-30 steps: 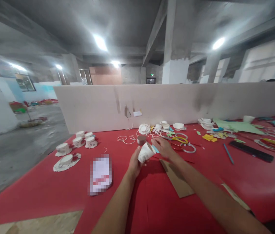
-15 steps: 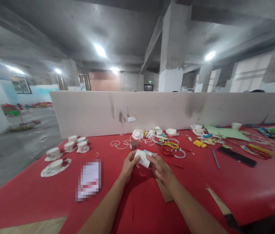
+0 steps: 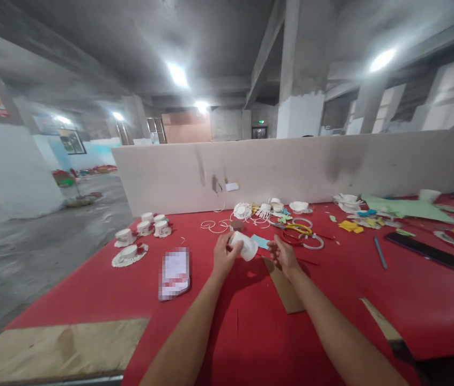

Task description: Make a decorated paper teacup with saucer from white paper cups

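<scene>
My left hand [image 3: 225,254] is closed around a small white paper cup [image 3: 243,246], tilted on its side above the red table. To the right, my right hand [image 3: 285,257] is off the cup, its fingers loosely curled and partly apart, with nothing visible in them. A piece of light blue paper [image 3: 260,242] shows between the cup and my right fingertips; whether they touch it is unclear. Just behind the cup stands a small brown round container [image 3: 236,225]. Below my right hand lies a brown cardboard strip [image 3: 285,289].
Several white cups with saucers [image 3: 130,253] stand at the left, near a blurred phone-shaped item [image 3: 174,273]. Scissors [image 3: 297,229], white rings and paper pieces lie behind my hands. On the right are a blue pencil [image 3: 380,252] and a black phone [image 3: 424,250]. A pale board [image 3: 162,174] closes off the back.
My right hand has let go of the white paper and moved right. The white piece, in my left hand, now shows as a cup. The whole view has shifted left.
</scene>
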Tool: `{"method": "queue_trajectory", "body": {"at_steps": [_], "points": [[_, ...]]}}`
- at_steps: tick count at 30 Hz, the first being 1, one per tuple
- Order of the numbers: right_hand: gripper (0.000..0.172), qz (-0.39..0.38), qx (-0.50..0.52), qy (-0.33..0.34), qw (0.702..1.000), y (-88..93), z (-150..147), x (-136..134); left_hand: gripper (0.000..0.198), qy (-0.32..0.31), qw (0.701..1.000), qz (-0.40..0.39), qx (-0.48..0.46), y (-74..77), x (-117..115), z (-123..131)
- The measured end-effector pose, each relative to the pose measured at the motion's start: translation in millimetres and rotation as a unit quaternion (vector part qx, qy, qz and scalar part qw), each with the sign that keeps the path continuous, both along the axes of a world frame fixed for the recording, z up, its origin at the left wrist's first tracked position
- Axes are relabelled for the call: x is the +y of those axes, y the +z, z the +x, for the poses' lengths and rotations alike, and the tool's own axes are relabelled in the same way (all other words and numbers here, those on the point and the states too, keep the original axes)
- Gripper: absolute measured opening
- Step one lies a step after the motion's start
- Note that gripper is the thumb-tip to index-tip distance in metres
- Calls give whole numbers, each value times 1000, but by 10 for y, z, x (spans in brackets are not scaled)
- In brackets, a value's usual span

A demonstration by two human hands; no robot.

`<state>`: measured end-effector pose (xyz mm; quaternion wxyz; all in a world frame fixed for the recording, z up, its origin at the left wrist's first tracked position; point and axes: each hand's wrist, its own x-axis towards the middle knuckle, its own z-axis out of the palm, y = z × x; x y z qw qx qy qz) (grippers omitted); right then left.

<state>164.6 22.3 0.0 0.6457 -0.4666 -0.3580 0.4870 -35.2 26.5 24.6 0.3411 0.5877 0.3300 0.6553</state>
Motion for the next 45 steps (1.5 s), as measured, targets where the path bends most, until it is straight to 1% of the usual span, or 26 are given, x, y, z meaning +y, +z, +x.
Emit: {"method": "queue_trajectory", "body": {"at_steps": [3, 6, 8, 12, 15, 18, 21, 23, 25, 28, 31, 33, 36, 39, 42, 45], "points": [[45, 21, -40, -4, 999, -48, -48, 20, 44, -21, 995, 40, 84, 9, -40, 21], [47, 43, -63, -4, 997, -72, -51, 30, 48, -48, 983, 71, 162, 5, -55, 45], [48, 44, -67, -3, 997, -72, -38, 26, 47, -64, 979, 71, 178, 0, -59, 56], [50, 20, -83, 3, 996, -46, -33, -5, 46, -88, 980, 48, 175, -18, -66, 69], [49, 17, -109, 17, 994, -31, -55, -35, 47, -88, 967, 81, 227, -46, -75, 82], [49, 36, -138, 31, 989, -37, -69, -47, 53, -73, 950, 117, 281, -81, -88, 103], [51, 43, -155, 27, 987, -58, -63, -24, 55, -58, 942, 129, 305, -109, -95, 124], [53, 42, -154, 12, 987, -69, -53, 3, 53, -65, 943, 125, 301, -119, -92, 135], [55, 45, -153, -8, 987, -72, -44, 26, 51, -78, 952, 109, 276, -125, -83, 142], [55, 51, -161, -36, 985, -62, -37, 39, 52, -92, 960, 91, 250, -125, -73, 150], [54, 62, -164, -60, 983, -54, -28, 38, 56, -88, 956, 98, 260, -116, -79, 156], [54, 72, -155, -72, 983, -58, -13, 44, 57, -80, 962, 94, 244, -108, -85, 157], [52, 74, -115, -87, 987, -62, 18, 57, 52, -83, 973, 76, 204, -113, -78, 155], [50, 55, -63, -94, 992, -45, 37, 58, 47, -92, 971, 68, 212, -146, -53, 157], [48, 35, -23, -99, 994, -20, 41, 47, 47, -95, 973, 52, 205, -174, -40, 171], [45, 26, 5, -105, 994, -12, 51, 42, 48, -111, 976, 37, 182, -166, -54, 188]]}}
